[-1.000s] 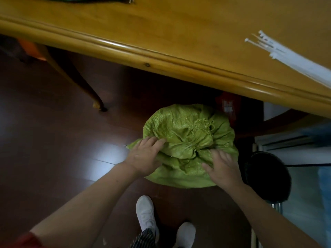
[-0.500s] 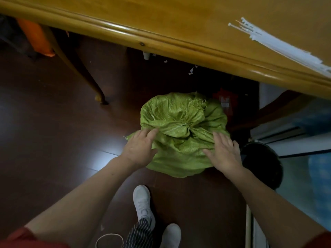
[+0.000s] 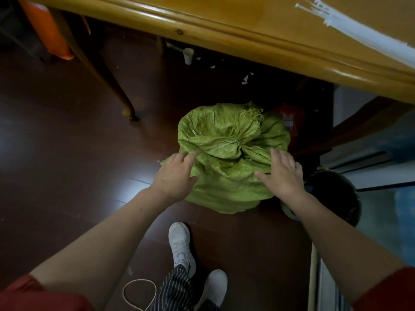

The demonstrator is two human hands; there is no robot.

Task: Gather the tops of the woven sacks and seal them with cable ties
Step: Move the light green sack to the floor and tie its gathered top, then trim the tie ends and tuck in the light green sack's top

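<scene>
A full green woven sack (image 3: 233, 176) stands on the dark floor under the table's edge. Its top is bunched at the middle, and a thin pale tie (image 3: 229, 143) runs round the neck. My left hand (image 3: 176, 173) rests with straight fingers on the sack's left shoulder. My right hand (image 3: 281, 173) lies flat, fingers spread, on the right shoulder. A bundle of white cable ties (image 3: 359, 32) lies on the wooden table (image 3: 247, 25) at the top right.
A table leg (image 3: 112, 86) stands left of the sack. A dark round bin (image 3: 336, 196) sits close on the right. An orange object (image 3: 51, 39) is at the top left. My white shoes (image 3: 182, 245) and a loop of string (image 3: 139, 295) are below.
Both hands have eased from pressing into the sack's top to resting flatter on its shoulders. The view has tilted, so the sack and table sit differently in frame.
</scene>
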